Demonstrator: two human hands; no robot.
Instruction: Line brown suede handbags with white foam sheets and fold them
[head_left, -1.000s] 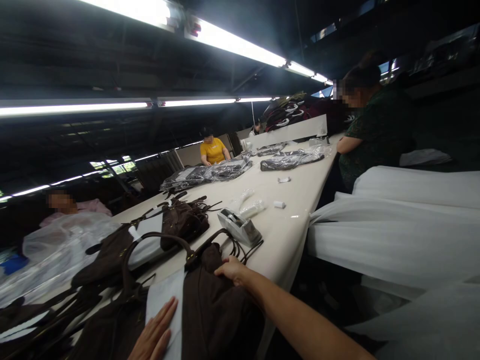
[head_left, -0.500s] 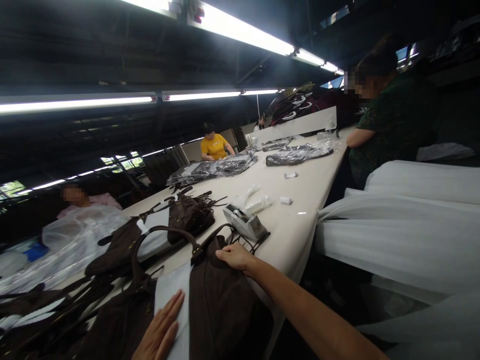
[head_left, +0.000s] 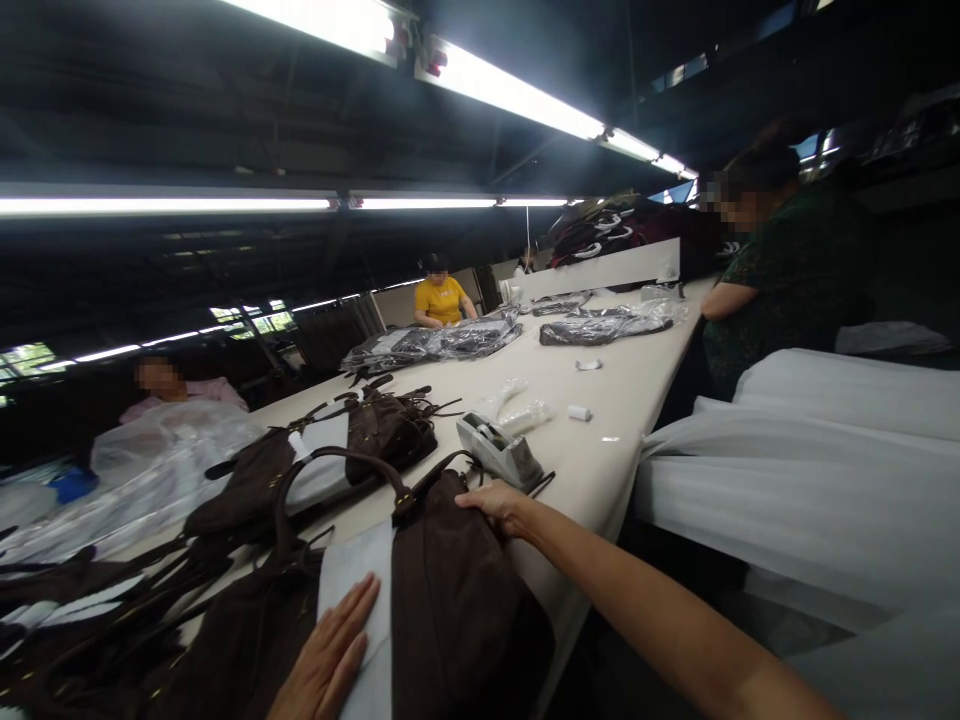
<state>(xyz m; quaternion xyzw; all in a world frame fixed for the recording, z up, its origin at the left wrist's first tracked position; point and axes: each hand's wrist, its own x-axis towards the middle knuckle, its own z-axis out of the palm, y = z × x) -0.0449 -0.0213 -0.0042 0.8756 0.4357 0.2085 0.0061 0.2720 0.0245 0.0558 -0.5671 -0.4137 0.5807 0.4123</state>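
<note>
A dark brown handbag (head_left: 457, 600) lies at the near edge of the table, its looped handle toward the far side. Around its middle runs a band of white paper (head_left: 356, 565). My left hand (head_left: 334, 640) rests flat on that band, fingers stretched out. At the bag's upper right corner, my right hand (head_left: 495, 503) grips the edge, thumb on top and the other fingers hidden beneath. Just beyond that hand stands a grey tape dispenser (head_left: 501, 452).
More brown handbags (head_left: 255, 490) lie to the left and beyond. Plastic-wrapped bags (head_left: 435, 340) sit farther along the table (head_left: 517, 370). White sheeting (head_left: 810, 470) is heaped at the right. Co-workers stand on both sides, one in a yellow shirt (head_left: 441, 300).
The view has shifted slightly, so the scene sits a little lower and farther right. Both hands keep their places on the handbag; the right corner has moved slightly with my right hand.
</note>
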